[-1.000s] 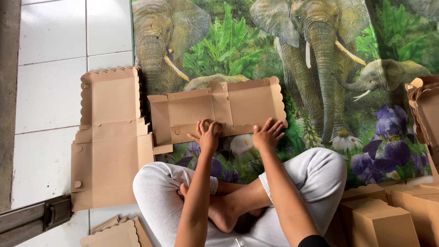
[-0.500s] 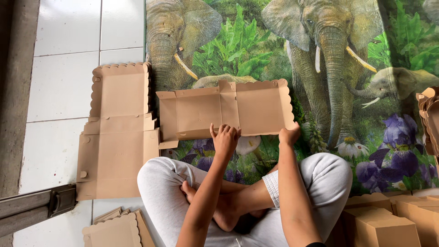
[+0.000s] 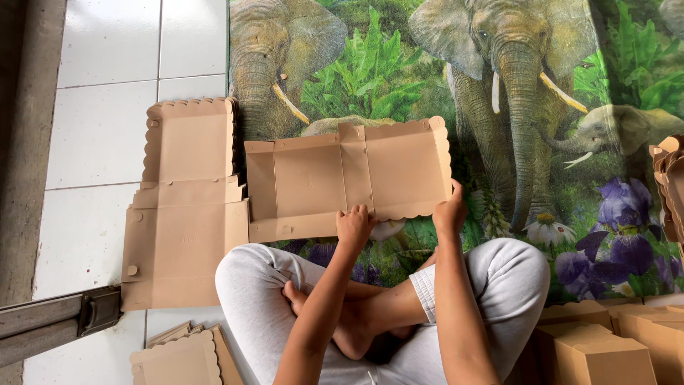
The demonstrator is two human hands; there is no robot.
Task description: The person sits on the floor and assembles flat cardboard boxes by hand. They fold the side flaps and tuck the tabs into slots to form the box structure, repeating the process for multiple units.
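The person sits cross-legged on the elephant-printed floor mat [image 3: 541, 85], and a flat brown cardboard box blank with scalloped edges [image 3: 342, 178] lies opened out on the mat just in front of the knees. The left hand [image 3: 354, 224] presses down on the near edge of the blank at its middle fold, fingers curled over the cardboard. The right hand [image 3: 450, 212] pinches the near right corner, thumb and fingers closed on the scalloped flap.

It looks like a fold along the near crease is in hand. To do it well, I'd say the left hand should hold the centre panel flat while the right lifts the flap evenly along the scored line, so the crease stays straight and the scallops don't buckle.

A second flat brown cardboard blank [image 3: 182, 214] lies on the white floor tiles [image 3: 107, 85] to the left, touching the first one's edge. More scalloped blanks [image 3: 174, 360] sit by the left knee, and folded brown cardboard boxes [image 3: 605, 342] crowd the lower right.
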